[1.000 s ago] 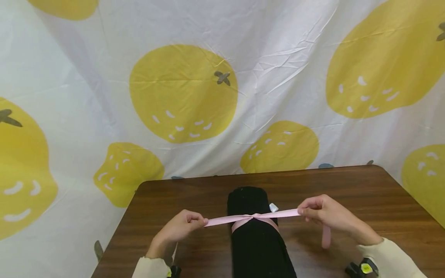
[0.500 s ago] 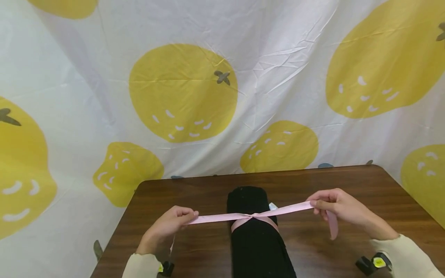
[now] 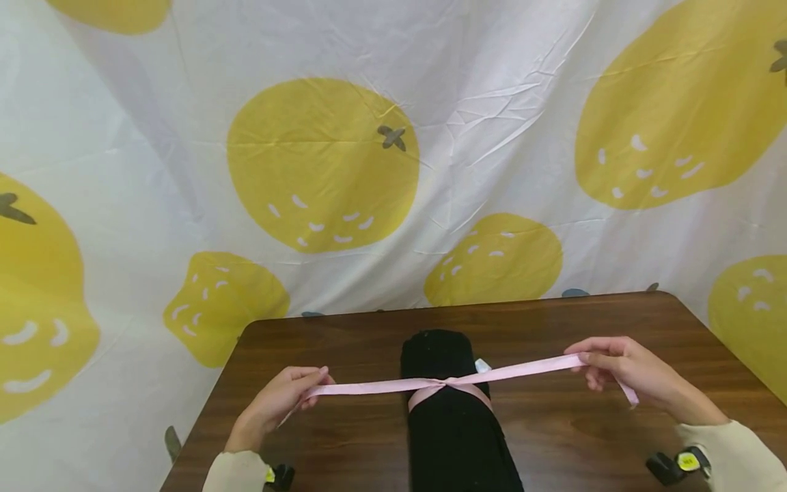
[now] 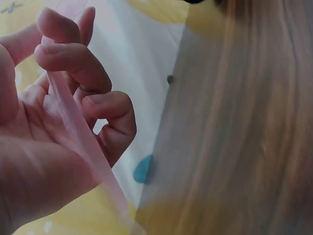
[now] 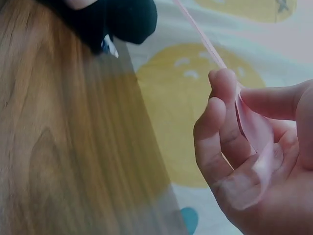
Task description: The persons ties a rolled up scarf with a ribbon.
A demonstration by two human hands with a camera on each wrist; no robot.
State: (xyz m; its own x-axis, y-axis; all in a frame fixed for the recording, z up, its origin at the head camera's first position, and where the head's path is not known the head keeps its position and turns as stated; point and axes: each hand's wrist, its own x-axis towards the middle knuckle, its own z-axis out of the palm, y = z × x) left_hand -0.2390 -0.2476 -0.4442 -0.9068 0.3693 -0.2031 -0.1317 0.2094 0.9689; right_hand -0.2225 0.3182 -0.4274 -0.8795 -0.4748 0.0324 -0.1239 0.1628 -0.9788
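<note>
A rolled black cloth (image 3: 458, 437) lies on the wooden table, with a pink ribbon (image 3: 522, 370) round it and crossed in a knot on top. My left hand (image 3: 283, 400) pinches one ribbon end out to the left of the roll. On the other side my right hand (image 3: 636, 372) pinches the other end, a short tail hanging below the fingers. Both stretches run nearly straight from the knot. In the left wrist view the ribbon (image 4: 78, 125) passes across the palm; in the right wrist view its tail (image 5: 257, 132) folds inside the palm.
The dark wooden table (image 3: 344, 437) stands against a white curtain (image 3: 492, 75) printed with yellow fruit. A small white tag (image 3: 482, 365) sticks out from the right side of the roll. Wrist cameras are strapped near both cream sleeves (image 3: 732, 451).
Both hands have moved apart, left hand leftward and right hand rightward. The ribbon stretches on each side have lengthened, and the tail below the right hand has shortened. The black roll stays put.
</note>
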